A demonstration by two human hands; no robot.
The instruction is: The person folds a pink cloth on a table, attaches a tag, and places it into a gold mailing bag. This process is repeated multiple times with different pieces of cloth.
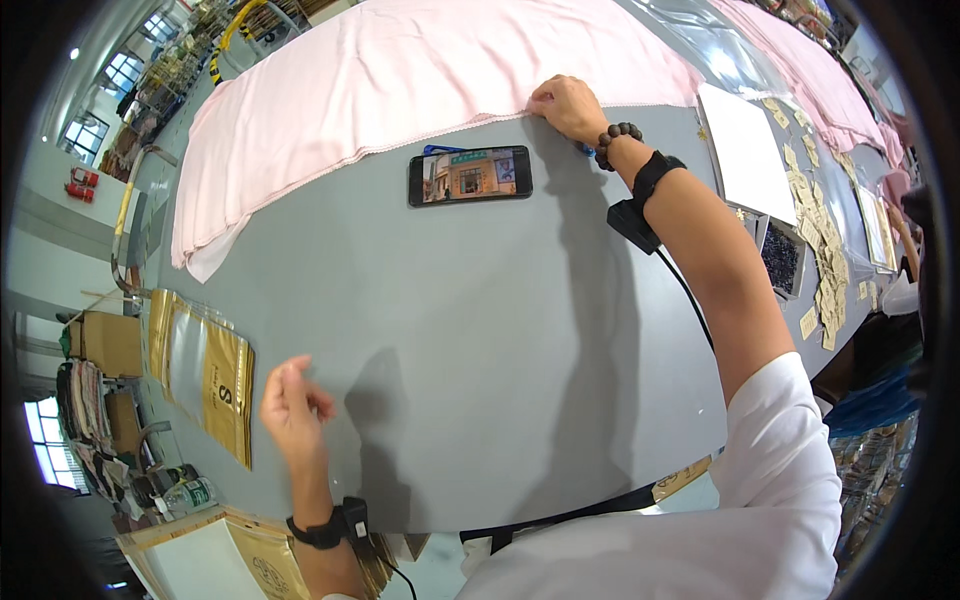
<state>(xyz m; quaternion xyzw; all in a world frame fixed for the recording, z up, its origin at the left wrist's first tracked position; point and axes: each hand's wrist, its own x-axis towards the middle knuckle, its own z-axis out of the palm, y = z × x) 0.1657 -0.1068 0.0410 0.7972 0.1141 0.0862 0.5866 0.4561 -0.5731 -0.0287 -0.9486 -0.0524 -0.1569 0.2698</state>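
Pink fabric with a scalloped edge lies spread over the far part of the grey table. My right hand pinches this fabric at its near edge, fingers bent; a beaded bracelet and a black strap are on that arm. My left hand is above the table at the lower left, slightly blurred, fingers loosely curled and apart, holding nothing. Between the fabric and me lies a smartphone with a picture on its screen, leaning on a blue object.
Gold and clear plastic bags are stacked at the table's left edge. On the right are a white board, a box of small dark items, many paper tags and more pink fabric. A person's arm shows at far right.
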